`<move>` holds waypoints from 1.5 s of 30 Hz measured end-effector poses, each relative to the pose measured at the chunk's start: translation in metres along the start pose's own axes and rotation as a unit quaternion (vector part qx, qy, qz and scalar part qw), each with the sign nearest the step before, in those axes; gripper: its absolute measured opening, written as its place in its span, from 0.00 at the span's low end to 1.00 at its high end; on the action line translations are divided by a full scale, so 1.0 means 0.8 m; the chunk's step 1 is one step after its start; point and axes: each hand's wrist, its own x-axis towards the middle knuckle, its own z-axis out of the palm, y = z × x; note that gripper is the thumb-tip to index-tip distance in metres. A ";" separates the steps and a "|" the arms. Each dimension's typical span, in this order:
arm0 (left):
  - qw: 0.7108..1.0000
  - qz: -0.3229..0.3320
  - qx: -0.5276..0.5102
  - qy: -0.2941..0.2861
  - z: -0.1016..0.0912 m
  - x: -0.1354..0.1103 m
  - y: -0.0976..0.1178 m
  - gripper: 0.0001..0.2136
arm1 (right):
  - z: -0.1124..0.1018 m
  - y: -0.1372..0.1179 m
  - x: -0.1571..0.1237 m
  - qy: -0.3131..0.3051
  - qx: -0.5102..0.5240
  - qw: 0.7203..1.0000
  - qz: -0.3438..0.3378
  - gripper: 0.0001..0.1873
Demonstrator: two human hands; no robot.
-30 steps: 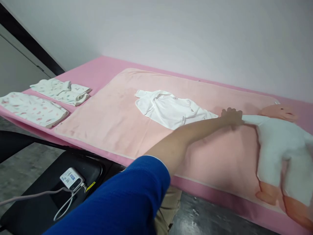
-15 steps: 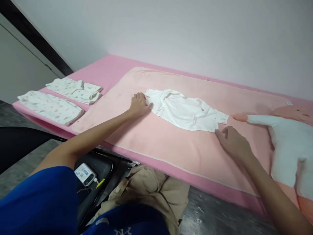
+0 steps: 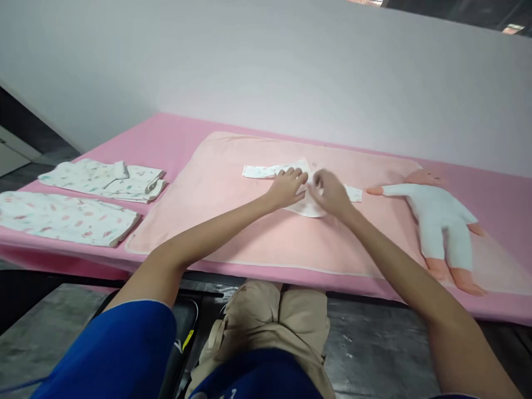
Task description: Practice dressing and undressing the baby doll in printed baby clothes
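Note:
A small white baby shirt (image 3: 307,209) lies on a peach blanket (image 3: 249,233), with its printed left-side sleeve (image 3: 261,171) stretched out flat and the other sleeve (image 3: 354,193) showing past my right wrist. My left hand (image 3: 287,188) is over the middle of the shirt, fingers bent and closed on its fabric. Close beside it, my right hand (image 3: 331,193) is slightly blurred, its fingers curled in a pinch at the shirt's front. Both hands cover much of the shirt's body. To the right lies a baby doll (image 3: 436,208) in white, one arm toward the shirt.
Two folded white printed baby garments, one with green marks (image 3: 100,180) and one with pink marks (image 3: 66,217), lie at the left on the pink table cover (image 3: 166,133). A pale wall (image 3: 266,72) stands behind. A black chair (image 3: 187,321) is below the front edge.
My hands have left the shirt's two ends and come together over its middle. More of the printed fabric shows at the left sleeve. The view has shifted, showing the whole doll.

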 end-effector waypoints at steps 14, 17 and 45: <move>0.986 -0.093 -0.101 -0.097 -0.005 -0.089 -0.043 0.10 | 0.003 0.026 -0.104 -0.105 0.097 0.983 0.112 0.12; 0.981 -0.031 -0.126 -0.144 -0.060 -0.116 -0.031 0.10 | -0.047 -0.005 -0.127 -0.098 0.126 0.984 0.077 0.13; 0.940 -0.096 -0.248 -0.212 -0.119 -0.014 -0.049 0.22 | -0.076 0.004 -0.027 -0.116 0.307 0.942 0.073 0.35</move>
